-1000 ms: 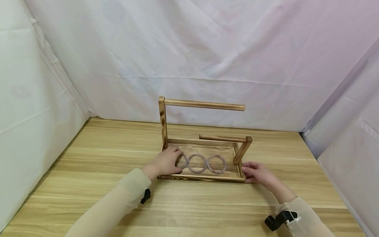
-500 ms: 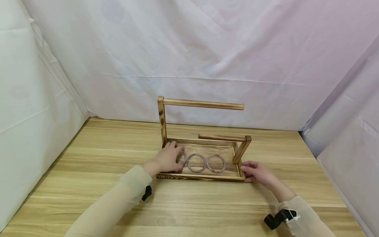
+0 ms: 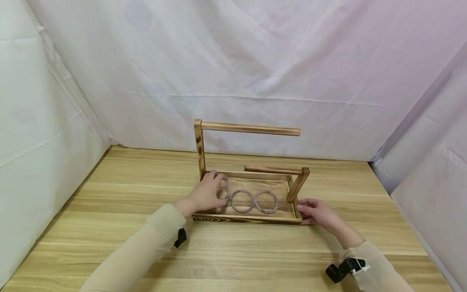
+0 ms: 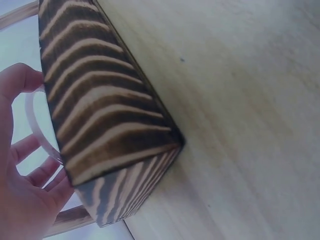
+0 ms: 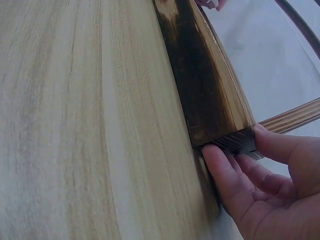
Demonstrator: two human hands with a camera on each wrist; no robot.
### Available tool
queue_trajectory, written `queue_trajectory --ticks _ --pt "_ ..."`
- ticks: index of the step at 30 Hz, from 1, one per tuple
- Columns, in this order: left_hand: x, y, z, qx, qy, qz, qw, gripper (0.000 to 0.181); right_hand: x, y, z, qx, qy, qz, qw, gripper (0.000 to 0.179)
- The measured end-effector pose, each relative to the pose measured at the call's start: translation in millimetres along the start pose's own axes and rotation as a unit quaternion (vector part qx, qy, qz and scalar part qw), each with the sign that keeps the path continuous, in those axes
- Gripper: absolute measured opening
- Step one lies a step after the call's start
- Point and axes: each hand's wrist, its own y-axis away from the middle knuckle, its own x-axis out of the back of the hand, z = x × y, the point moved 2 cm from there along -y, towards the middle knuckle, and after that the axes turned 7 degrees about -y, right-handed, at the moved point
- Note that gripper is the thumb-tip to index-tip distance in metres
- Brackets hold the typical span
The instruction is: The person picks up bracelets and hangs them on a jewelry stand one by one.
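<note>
A wooden jewellery stand sits on the table, a shallow tray with two posts and crossbars. Inside it, a pale purple bangle is tipped up between the thumb and fingers of my left hand, which reaches over the tray's left end. The left wrist view shows this bangle partly behind the striped tray wall. Two more bangles, a middle one and a right one, lie flat side by side. My right hand grips the tray's right front corner, thumb at the rim, fingers against the end wall.
A tall post rises at the tray's left end, its long upper bar pointing right. On the right, a shorter post carries a lower bar pointing left. White cloth hangs behind the wooden table.
My left fingers have closed around the left bangle and tilted it up from the tray floor. The stand shifted very slightly left; the right hand keeps its hold.
</note>
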Motion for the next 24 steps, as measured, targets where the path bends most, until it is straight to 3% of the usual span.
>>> queue_trajectory --ticks 9,24 --pt "3.0 -1.2 2.8 -0.014 0.046 0.031 0.9984 0.064 -0.5 1.1 -0.5 -0.002 0.004 0.000 1.0000 0.046" --pt "9.3 -2.8 5.8 -0.019 0.066 0.072 0.9950 0.062 -0.8 0.4 0.2 0.002 0.003 0.002 1.0000 0.047"
